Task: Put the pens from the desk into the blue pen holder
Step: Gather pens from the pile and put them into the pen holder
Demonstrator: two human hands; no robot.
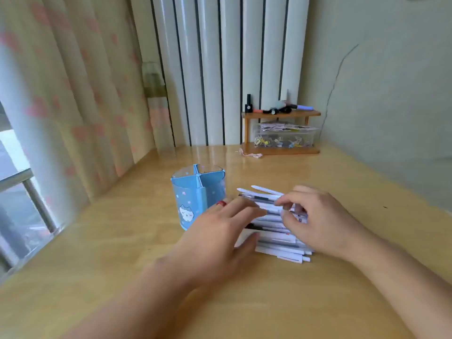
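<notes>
The wide, glossy, honey-coloured wooden bench (244,302) runs from the window side on the left to the pale green wall on the right, with plenty of bare surface in front of the person and to the left of the work. At the back, against the white ribbed panel, stands a small wooden shelf rack with clear plastic drawers (281,133), well apart from everything that matters here. Nearer, left of centre, sits the round translucent blue pen holder with a cat picture on its side (195,192), upright, its top split by a cross divider into 4 compartments, all looking empty from here. Just to its right lies the heap of white and dark pens (276,231), stacked roughly parallel, their long axes running left to right across the bench, tips toward the holder. The left hand (220,238), a red ring on 1 finger, lies flat with its fingers spread wide over the heap's left end, touching the pens but gripping nothing that I can see. The right hand (318,221) is curled over the right end, its fingers (285,204) narrowed as if pinching 1 or 2 pens near the top; blur keeps me from telling whether they are truly held. I judge the left hand nearer the holder, so the short path from heap to cup is leftward and up over the rim, with open room above it.
</notes>
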